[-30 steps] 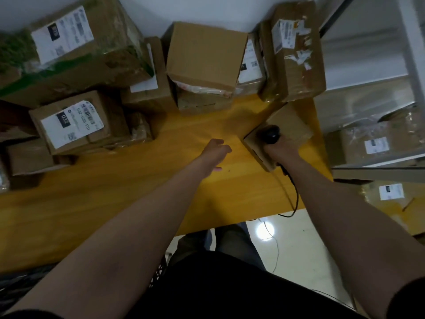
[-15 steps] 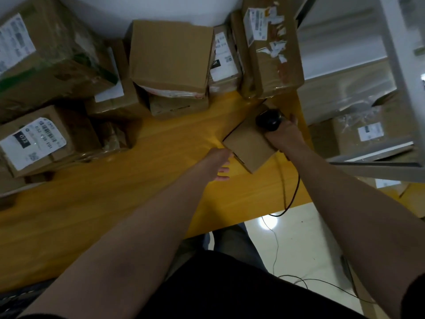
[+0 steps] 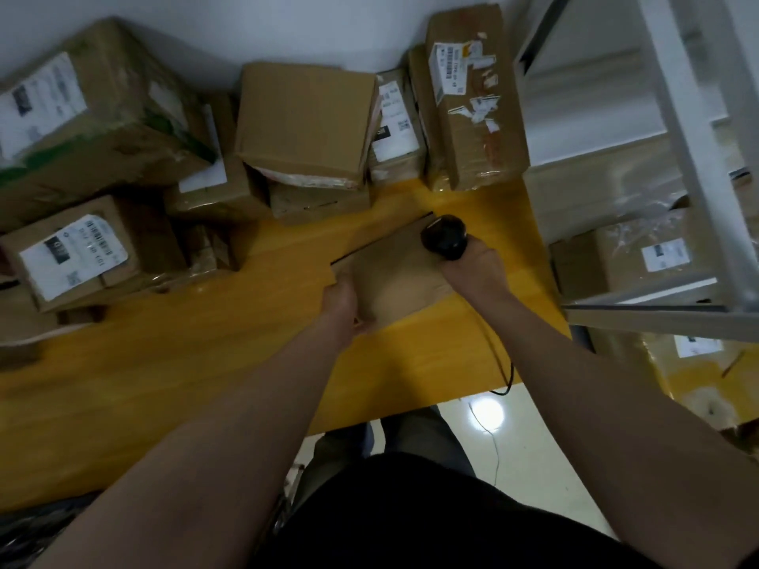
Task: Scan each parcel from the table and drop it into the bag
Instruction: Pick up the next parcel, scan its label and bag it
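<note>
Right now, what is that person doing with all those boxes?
A person at the yellow wooden table is handling one flat brown cardboard parcel. Their left hand grips its near corner, while their right hand holds a black handheld scanner at the parcel's far corner. The side facing up shows no label. Other brown cardboard boxes are piled along the wall, waiting on the table.
</note>
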